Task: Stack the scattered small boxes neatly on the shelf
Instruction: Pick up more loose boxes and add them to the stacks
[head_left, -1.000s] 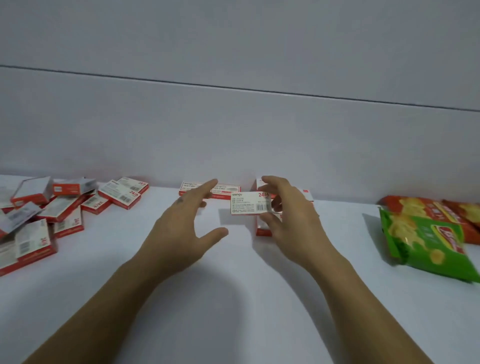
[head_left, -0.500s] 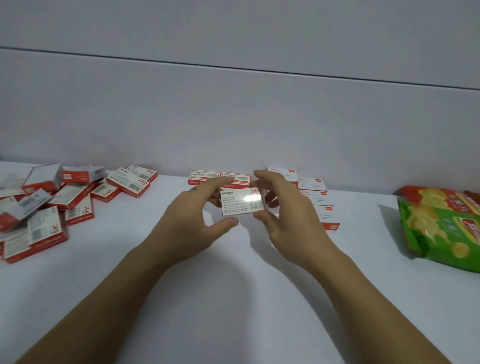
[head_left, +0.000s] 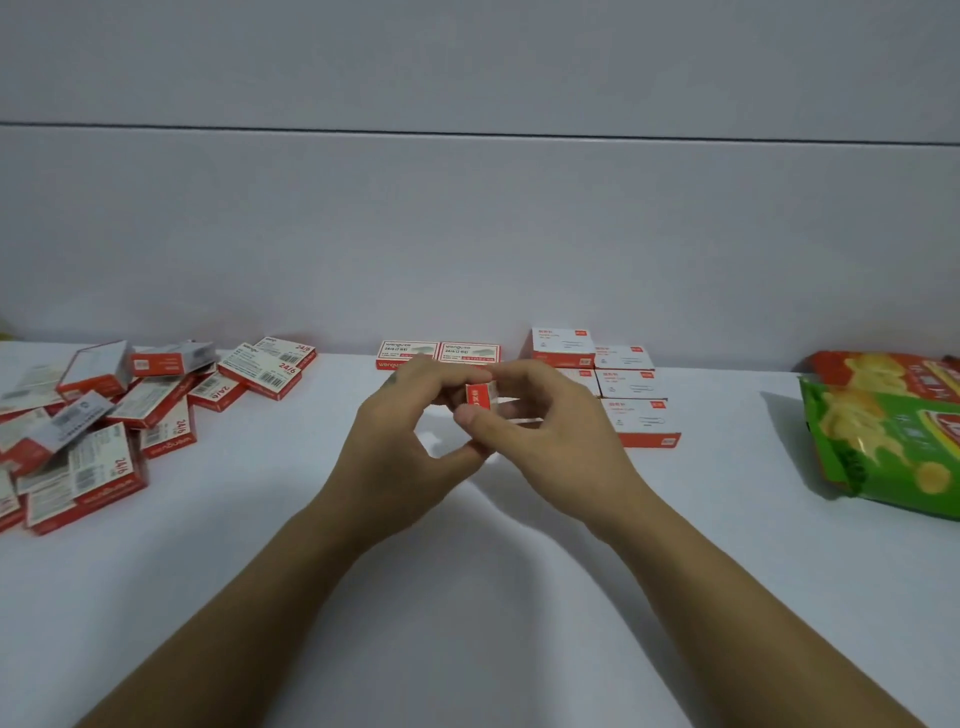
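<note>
1. My left hand curls round the small box, with the fingers over its top and the thumb reaching in from below.
2. My right hand pinches the same box from the other side, thumb on the near face and fingers behind it. The two hands meet around it.
3. The small box is held up off the shelf in the middle of my view, with a red end face turned toward me. Fingers hide most of the rest.
4. Just behind the hands, against the back wall, two flat boxes lie side by side, touching. Their tops are white and their edges red.
5. Right of those, partly behind my right hand, sits a tidy group of boxes with white tops and red edges, laid edge to edge from the wall toward me. The one by the wall stands higher than the rest.
6. At the far left lies a loose heap of boxes, red and white, at all angles. Several overlap or lean on their neighbours.
7. At the far right a green snack bag lies flat, overlapping a red snack bag behind it. Both are well apart from the boxes.
8. A dark horizontal seam crosses the wall.
</note>
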